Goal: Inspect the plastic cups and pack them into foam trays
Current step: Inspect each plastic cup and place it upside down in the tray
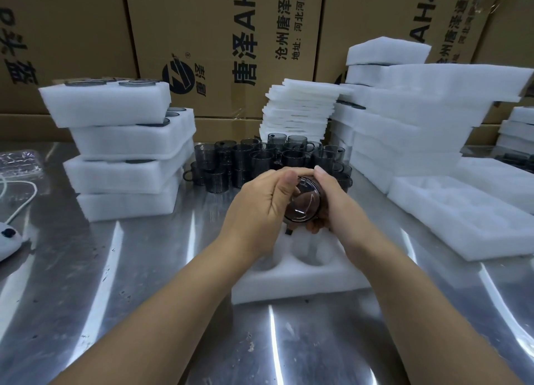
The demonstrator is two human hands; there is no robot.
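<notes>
Head view: both hands hold one dark cup [302, 204] just above the foam tray [289, 292] on the steel table [144, 283]. The left hand [260, 202] curls round the cup's left side and the right hand [336, 202] round its right side. Loose cups [260, 157] cluster behind. Rear cartons [225, 37] read "唐泽AH4", "沧州唐泽通" and "地址:河北河间".

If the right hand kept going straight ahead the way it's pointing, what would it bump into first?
Probably the cluster of dark cups standing on the table just beyond it. The right hand, gripping a cup, seems raised, so it might pass over them; depth is unclear.
</notes>
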